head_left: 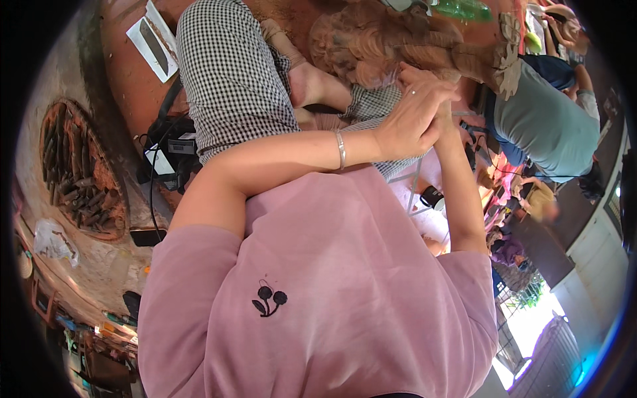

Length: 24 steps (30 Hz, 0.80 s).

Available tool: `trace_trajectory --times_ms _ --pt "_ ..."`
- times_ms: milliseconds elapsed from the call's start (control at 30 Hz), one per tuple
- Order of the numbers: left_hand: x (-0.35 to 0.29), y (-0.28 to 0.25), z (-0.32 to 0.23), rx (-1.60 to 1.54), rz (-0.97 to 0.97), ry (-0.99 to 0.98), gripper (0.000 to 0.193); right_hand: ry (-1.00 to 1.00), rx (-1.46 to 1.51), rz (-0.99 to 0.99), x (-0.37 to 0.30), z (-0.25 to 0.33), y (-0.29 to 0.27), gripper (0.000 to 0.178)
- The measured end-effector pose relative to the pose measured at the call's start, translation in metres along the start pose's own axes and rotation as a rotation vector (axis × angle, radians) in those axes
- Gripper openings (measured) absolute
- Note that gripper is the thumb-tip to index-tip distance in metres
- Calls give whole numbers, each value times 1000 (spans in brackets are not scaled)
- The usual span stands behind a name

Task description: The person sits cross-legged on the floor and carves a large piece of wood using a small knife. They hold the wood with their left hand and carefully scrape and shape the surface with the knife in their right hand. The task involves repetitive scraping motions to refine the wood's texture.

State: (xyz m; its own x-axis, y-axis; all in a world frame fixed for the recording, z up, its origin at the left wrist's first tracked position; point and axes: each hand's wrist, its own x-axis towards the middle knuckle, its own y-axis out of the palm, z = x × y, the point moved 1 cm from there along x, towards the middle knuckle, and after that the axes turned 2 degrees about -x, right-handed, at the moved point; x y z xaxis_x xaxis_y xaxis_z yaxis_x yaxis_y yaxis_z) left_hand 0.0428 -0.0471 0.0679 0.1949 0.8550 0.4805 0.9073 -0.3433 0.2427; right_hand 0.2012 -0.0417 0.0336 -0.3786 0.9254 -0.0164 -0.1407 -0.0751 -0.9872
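Observation:
My left hand [413,118], with a bracelet at the wrist and a ring, lies across my right hand, its fingers stretched out to the right. Mostly covered by it, my right hand [443,118] touches it from the right; its fingers are hidden. Whether anything lies between the hands does not show. Just beyond them is a reddish-brown carved wooden figure [371,40] with swirling relief and a branching end at the right. The hands overlap its near edge. My legs in checked trousers [232,73] are folded beside it.
A dark blade lies on a white paper tray [151,43] at far left. Left of me are black devices [180,147] with a cable, a phone [147,237], a round container [123,219] of carving tools, and a plastic bag [54,242]. A green bottle [464,8] and another person [547,123] are right.

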Motion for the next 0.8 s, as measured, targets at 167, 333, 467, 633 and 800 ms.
trace_trajectory --times_ms 167,333,467,633,800 --pt "4 2 8 7 -72 -17 57 -11 -158 95 16 22 -22 24" --pt "7 3 6 52 -7 13 57 17 -89 58 9 21 -22 24" --pt "5 5 11 8 -85 -23 56 37 -48 67 9 19 -21 25" --pt "22 4 15 41 -80 54 57 57 9 81 14 12 -24 25" --pt "19 5 15 21 -151 9 55 70 25 79 13 13 -24 26"
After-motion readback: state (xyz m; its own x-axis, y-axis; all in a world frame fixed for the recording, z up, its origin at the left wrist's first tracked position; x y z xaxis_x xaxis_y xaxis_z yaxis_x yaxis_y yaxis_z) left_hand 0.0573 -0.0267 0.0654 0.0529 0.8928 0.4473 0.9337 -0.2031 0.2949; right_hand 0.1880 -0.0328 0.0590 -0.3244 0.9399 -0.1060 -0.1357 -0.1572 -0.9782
